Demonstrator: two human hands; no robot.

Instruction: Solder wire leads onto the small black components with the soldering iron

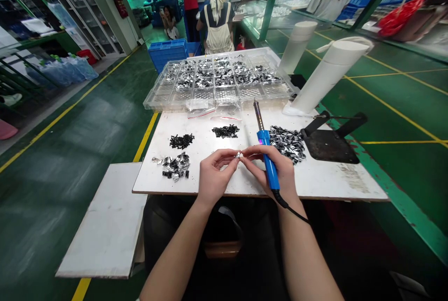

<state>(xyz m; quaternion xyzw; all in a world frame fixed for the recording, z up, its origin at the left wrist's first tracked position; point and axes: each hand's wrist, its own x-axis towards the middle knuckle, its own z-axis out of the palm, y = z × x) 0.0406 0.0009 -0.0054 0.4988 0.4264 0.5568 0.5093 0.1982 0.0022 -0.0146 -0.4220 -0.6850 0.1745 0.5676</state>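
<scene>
My left hand (pixel 216 175) and my right hand (pixel 276 170) meet above the front of the white table. Between their fingertips they pinch a tiny silvery piece (pixel 238 155), too small to identify. A blue-handled soldering iron (pixel 270 170) also lies in my right hand, its metal tip (pixel 258 115) pointing up and away and its cord trailing over the wrist. Left of my hands are a heap of silver-and-black foil pieces (pixel 177 166) and a pile of small black parts (pixel 181 141). Another black pile (pixel 226 131) sits beyond them. To the right lies a larger foil heap (pixel 287 143).
A clear compartment tray (pixel 217 93) full of foil pieces spans the table's far side. White cylinders (pixel 329 74) and a black metal stand (pixel 332 144) are at the right. A lower white board (pixel 101 226) adjoins at left. Several people work beyond.
</scene>
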